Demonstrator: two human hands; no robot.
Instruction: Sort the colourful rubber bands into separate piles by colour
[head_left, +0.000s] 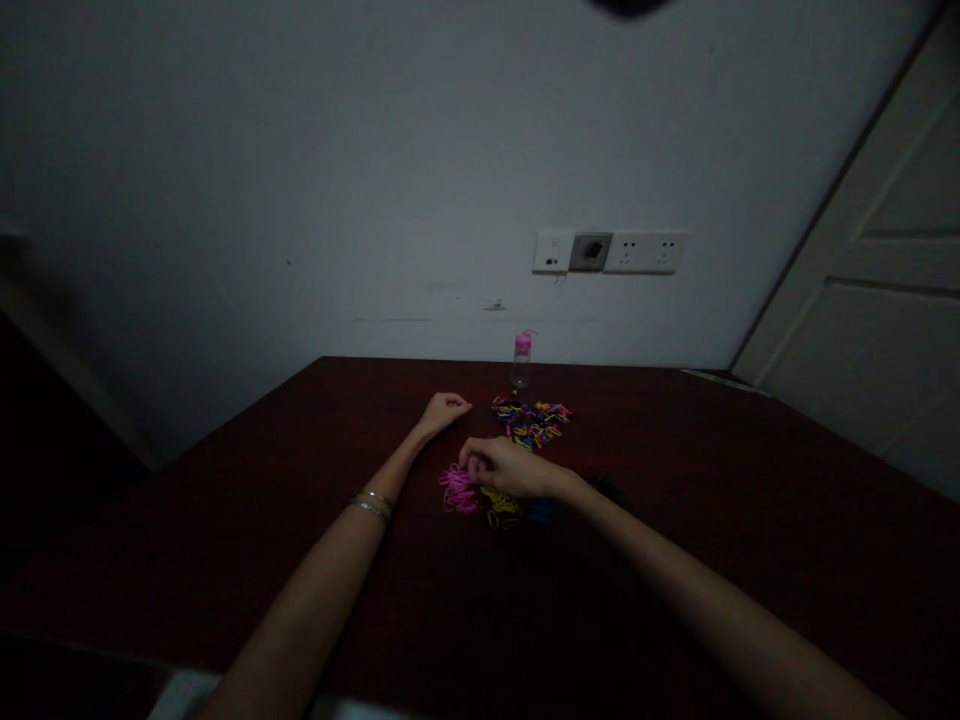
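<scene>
Indoor room, likely a home.
Dark red tabletop (645, 560) under both hands, plain scuffed wall (420, 180) with sockets (646, 253) beyond them, panelled door (885, 300) right of them.

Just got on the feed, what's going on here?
The bare right hand reaches over a small pile of thin pink bands, beside yellow bands and blue ones. The bare left hand rests on the dark red table. Beyond lie a mixed multicoloured pile and a clear, pink-capped bottle.

left hand (444, 410): resting, fingers curled | right hand (506, 465): palm down, grip seemingly pinched, view dim
</scene>
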